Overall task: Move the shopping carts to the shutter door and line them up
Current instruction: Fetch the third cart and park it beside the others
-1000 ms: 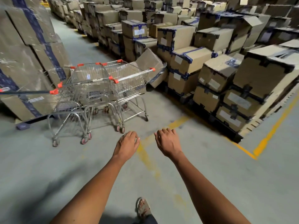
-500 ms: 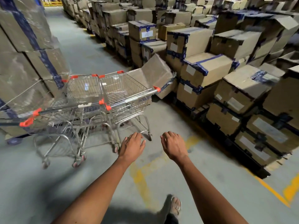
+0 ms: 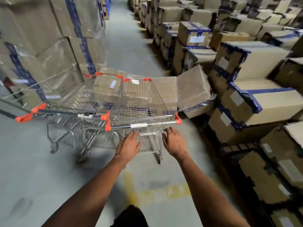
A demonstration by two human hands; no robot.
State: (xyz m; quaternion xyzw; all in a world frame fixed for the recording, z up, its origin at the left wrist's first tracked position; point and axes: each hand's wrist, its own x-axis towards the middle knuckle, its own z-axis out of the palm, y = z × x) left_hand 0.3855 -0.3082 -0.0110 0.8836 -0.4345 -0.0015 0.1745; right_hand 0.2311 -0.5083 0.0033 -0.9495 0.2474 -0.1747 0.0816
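Observation:
Two wire shopping carts with orange corner caps stand side by side in the aisle. The right cart (image 3: 141, 99) is straight ahead of me, its handle bar (image 3: 144, 125) crosswise just beyond my fingertips. The left cart (image 3: 78, 102) sits angled beside it, its handle (image 3: 65, 113) pointing left. My left hand (image 3: 128, 145) and my right hand (image 3: 174, 142) reach forward with fingers spread, a little short of the right cart's handle and touching nothing. A third cart's edge shows at the far left.
Wrapped cardboard boxes (image 3: 41, 38) tower on the left. Stacks of taped boxes on pallets (image 3: 255, 99) line the right, and one tilted box (image 3: 193, 90) leans against the right cart's front. A grey concrete aisle (image 3: 124, 38) runs ahead. Faded yellow lines (image 3: 157, 192) mark the floor.
I have walked up to the carts, which now fill the middle of the view. Both hands have come forward to just short of the right cart's handle.

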